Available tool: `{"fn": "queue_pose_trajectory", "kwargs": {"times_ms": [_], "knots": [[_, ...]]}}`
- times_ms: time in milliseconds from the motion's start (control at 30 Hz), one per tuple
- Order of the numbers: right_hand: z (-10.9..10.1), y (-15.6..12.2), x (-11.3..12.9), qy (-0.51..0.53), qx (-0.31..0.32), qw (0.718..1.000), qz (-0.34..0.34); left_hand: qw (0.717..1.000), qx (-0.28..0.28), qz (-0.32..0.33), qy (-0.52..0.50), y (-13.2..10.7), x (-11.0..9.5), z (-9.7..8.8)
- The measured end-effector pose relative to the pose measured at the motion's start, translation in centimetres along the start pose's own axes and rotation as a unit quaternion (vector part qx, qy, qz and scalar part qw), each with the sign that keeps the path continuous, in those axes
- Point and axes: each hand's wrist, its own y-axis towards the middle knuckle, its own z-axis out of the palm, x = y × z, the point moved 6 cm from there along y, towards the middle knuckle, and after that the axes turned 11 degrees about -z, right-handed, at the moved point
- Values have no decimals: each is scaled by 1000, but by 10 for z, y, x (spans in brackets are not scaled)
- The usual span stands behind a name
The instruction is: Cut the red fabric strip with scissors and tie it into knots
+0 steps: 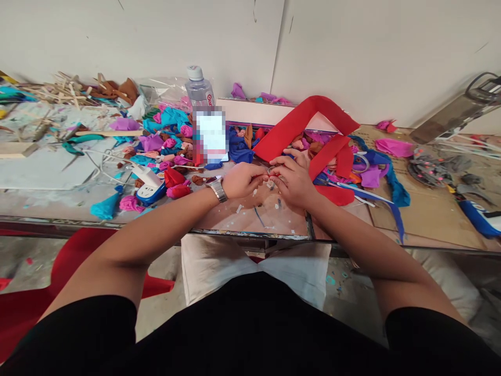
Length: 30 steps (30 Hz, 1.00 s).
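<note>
My left hand (pixel 245 180), with a metal watch (pixel 217 189) on its wrist, and my right hand (pixel 294 180) meet just above the table's front part. Their fingertips are pinched together around something small and pale, too hidden to name. Right behind my right hand, long strips of red fabric (pixel 291 125) lie folded over a heap of coloured cloth pieces. A blue fabric piece (pixel 241 150) lies behind my left hand. To the right of my right forearm are white-bladed scissors or thin strips (pixel 364 192), which I cannot tell apart.
A lit phone (pixel 212 130) leans against a water bottle (pixel 199 90). A plug adapter (pixel 145 175) sits on a blue-white power strip (pixel 152 192) at left. Rolled cloth flowers (pixel 131 203), wood sticks (pixel 66 91), cardboard (pixel 426 216) and a dark tumbler (pixel 442 112) surround the work spot.
</note>
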Motion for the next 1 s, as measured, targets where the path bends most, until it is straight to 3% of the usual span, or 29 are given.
{"fn": "queue_pose_trajectory", "kwargs": {"times_ms": [367,600,1000], "knots": [[0,0,3,6,-2,1000,-10,1000,6,0,1,0,0,4],[-5,1,4,6,-35,999,-23,1000,15,-19,-8,1,3,5],[-1,0,2,22,-10,1000,3,999,21,-6,-25,0,1,3]]}}
